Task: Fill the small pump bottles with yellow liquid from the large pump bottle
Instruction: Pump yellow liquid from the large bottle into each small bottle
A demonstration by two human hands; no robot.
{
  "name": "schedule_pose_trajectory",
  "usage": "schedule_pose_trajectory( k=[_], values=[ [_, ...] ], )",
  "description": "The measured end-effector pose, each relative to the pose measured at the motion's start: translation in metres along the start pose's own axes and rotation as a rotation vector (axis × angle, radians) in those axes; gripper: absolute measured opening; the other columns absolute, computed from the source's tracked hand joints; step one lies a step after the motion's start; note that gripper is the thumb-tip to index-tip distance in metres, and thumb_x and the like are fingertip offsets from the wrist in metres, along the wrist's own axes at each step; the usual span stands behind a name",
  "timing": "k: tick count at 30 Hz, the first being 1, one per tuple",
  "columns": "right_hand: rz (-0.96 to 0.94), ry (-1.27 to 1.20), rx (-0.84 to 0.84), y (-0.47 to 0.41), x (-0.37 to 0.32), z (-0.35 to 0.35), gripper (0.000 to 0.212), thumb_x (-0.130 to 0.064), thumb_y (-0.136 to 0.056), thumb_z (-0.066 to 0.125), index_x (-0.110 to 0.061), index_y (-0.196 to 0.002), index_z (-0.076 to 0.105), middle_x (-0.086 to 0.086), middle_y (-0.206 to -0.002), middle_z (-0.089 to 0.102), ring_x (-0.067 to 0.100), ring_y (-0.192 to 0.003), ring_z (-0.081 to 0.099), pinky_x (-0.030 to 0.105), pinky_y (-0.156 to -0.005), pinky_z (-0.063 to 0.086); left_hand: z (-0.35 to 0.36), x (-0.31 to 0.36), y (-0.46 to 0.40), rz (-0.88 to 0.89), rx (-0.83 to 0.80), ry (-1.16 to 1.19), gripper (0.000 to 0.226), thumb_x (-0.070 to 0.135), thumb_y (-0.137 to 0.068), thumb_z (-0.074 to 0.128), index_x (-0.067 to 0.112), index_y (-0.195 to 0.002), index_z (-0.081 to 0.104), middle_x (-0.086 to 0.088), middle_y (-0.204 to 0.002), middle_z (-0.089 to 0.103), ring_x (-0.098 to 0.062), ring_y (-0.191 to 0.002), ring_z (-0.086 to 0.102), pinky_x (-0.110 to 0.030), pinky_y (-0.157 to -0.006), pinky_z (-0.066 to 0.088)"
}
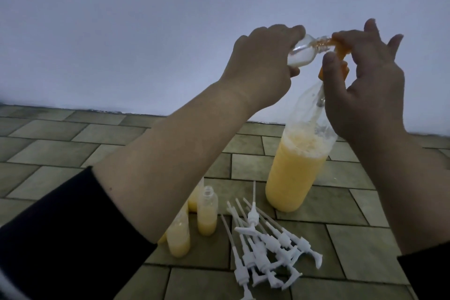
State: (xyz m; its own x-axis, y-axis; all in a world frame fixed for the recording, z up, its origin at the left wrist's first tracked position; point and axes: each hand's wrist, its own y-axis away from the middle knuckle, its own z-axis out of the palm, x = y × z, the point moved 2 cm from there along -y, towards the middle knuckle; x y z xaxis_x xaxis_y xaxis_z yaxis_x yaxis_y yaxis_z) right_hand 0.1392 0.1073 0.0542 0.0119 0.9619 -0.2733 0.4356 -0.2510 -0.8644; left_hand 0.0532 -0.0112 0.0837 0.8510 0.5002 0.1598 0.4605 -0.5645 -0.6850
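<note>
The large clear pump bottle (pixel 295 173) stands on the tiled floor at the right, over half full of yellow liquid. Its orange pump head (pixel 341 56) sits on top, and my right hand (pixel 365 85) holds it with thumb and fingers. My left hand (pixel 263 66) grips a small clear bottle (pixel 132 52) tilted sideways, its open neck against the orange nozzle. The small bottle looks nearly empty. Several small bottles holding yellow liquid (pixel 207 212) stand uncapped on the floor below my left forearm, partly hidden by it.
A pile of several white pump tops with long dip tubes (pixel 267 248) lies on the floor in front of the large bottle. A pale wall rises behind the tiled floor (pixel 73 143).
</note>
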Motion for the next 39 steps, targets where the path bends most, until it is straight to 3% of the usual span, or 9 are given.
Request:
schedule_pose_trajectory(
  k=[5, 15, 21, 27, 30, 34, 39],
  values=[
    [-0.01, -0.036, -0.043, -0.002, 0.001, 0.0, 0.038, -0.032, -0.096, 0.039, -0.013, -0.126, 0.053, 0.003, -0.133, 0.054, 0.016, -0.141, 0.027, 0.024, -0.115, -0.001, -0.004, -0.003, 0.0, 0.001, -0.059, -0.024, 0.037, 0.024, -0.089, 0.058, 0.023, -0.125, 0.049, 0.004, -0.117, 0.058, -0.02, -0.105, 0.051, -0.034, -0.089, 0.039],
    [0.014, -0.045, 0.03, 0.004, 0.003, 0.008, 0.035, -0.026, -0.095, 0.042, -0.012, -0.126, 0.052, 0.003, -0.132, 0.055, 0.016, -0.139, 0.031, 0.019, -0.114, -0.001, 0.004, 0.0, 0.002, -0.014, -0.046, 0.01, 0.04, 0.025, -0.088, 0.059, 0.023, -0.126, 0.049, 0.003, -0.116, 0.059, -0.021, -0.104, 0.053, -0.038, -0.089, 0.043],
    [-0.019, -0.113, 0.017, -0.011, -0.004, -0.002, 0.039, -0.033, -0.096, 0.037, -0.01, -0.118, 0.058, 0.004, -0.126, 0.059, 0.017, -0.138, 0.032, 0.013, -0.111, 0.001, -0.01, -0.004, -0.001, -0.016, -0.042, 0.002, 0.038, 0.026, -0.089, 0.058, 0.023, -0.126, 0.05, 0.004, -0.115, 0.059, -0.021, -0.103, 0.052, -0.037, -0.089, 0.042],
    [0.047, -0.143, 0.058, 0.004, 0.002, 0.005, 0.037, -0.027, -0.093, 0.038, -0.011, -0.119, 0.058, 0.003, -0.121, 0.061, 0.0, -0.117, 0.045, 0.013, -0.112, 0.002, 0.004, -0.001, 0.004, -0.027, -0.041, 0.042, 0.034, 0.024, -0.086, 0.06, 0.023, -0.119, 0.053, 0.005, -0.109, 0.06, -0.021, -0.099, 0.054, -0.038, -0.085, 0.044],
    [0.026, -0.107, 0.001, 0.0, 0.001, 0.003, 0.042, -0.035, -0.093, 0.036, -0.013, -0.122, 0.057, 0.003, -0.128, 0.058, 0.016, -0.131, 0.042, 0.014, -0.112, 0.0, 0.001, -0.003, 0.004, -0.019, -0.064, -0.006, 0.04, 0.026, -0.088, 0.059, 0.023, -0.127, 0.049, 0.004, -0.117, 0.059, -0.021, -0.105, 0.053, -0.038, -0.09, 0.042],
    [-0.016, -0.089, 0.021, -0.007, -0.004, -0.004, 0.045, -0.038, -0.094, 0.034, -0.013, -0.124, 0.055, 0.003, -0.134, 0.054, 0.015, -0.14, 0.03, 0.017, -0.112, 0.0, -0.011, -0.002, -0.002, 0.002, -0.002, -0.023, 0.04, 0.027, -0.088, 0.059, 0.025, -0.127, 0.049, 0.007, -0.117, 0.059, -0.019, -0.106, 0.052, -0.035, -0.089, 0.04],
    [0.019, -0.062, 0.037, 0.002, 0.001, 0.005, 0.039, -0.032, -0.094, 0.041, -0.014, -0.126, 0.053, 0.001, -0.134, 0.054, 0.013, -0.139, 0.029, 0.013, -0.111, -0.003, 0.003, 0.0, 0.002, -0.019, -0.007, 0.034, 0.035, 0.024, -0.086, 0.06, 0.022, -0.12, 0.052, 0.005, -0.112, 0.06, -0.019, -0.101, 0.054, -0.036, -0.085, 0.043]
  ],
)
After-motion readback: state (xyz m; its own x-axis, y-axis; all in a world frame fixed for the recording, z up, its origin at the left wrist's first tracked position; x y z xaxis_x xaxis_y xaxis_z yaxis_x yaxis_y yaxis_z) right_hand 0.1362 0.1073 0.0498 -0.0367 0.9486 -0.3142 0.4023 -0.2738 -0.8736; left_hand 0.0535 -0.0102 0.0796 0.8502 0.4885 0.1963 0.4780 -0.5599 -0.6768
